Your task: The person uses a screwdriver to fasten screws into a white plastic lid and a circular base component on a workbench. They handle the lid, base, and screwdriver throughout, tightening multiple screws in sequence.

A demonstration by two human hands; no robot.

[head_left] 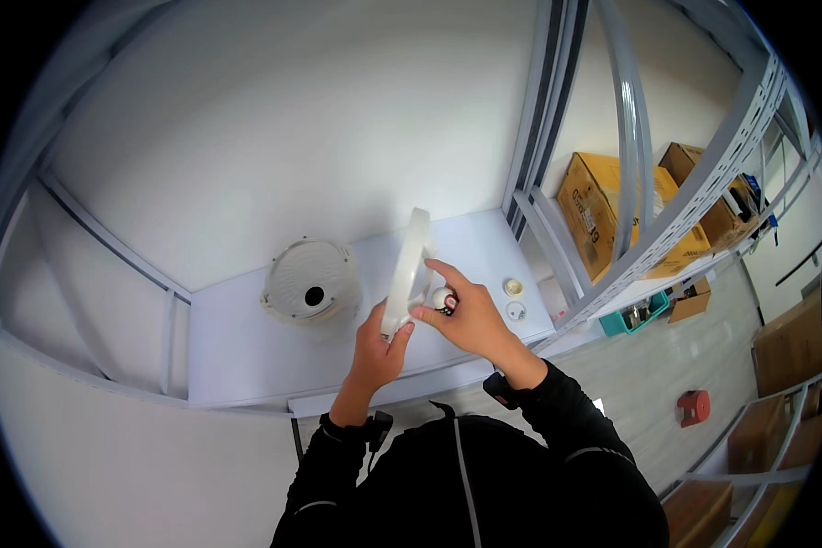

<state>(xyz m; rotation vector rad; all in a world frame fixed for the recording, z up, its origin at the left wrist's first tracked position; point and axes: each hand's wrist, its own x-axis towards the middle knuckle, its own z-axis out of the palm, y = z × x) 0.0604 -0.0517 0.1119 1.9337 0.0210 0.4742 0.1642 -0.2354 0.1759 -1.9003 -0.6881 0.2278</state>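
Note:
A white round plastic cover (410, 260) is held up on edge above the white table, tilted so that I see it nearly side-on. My left hand (380, 349) is closed around its lower end. My right hand (467, 312) grips its right side, with the index finger and thumb against it. A small round white, red and black item (445, 300) shows by the right palm; whether the hand holds it I cannot tell. To the left, a white round housing (309, 265) with a black hole lies on the table.
Two small round pieces, a cream one (513, 288) and a white one (516, 310), lie at the table's right end. Metal shelf posts (626, 137) and yellow cardboard boxes (598, 210) stand beyond. A teal crate (635, 315) and a red stool (693, 407) are on the floor.

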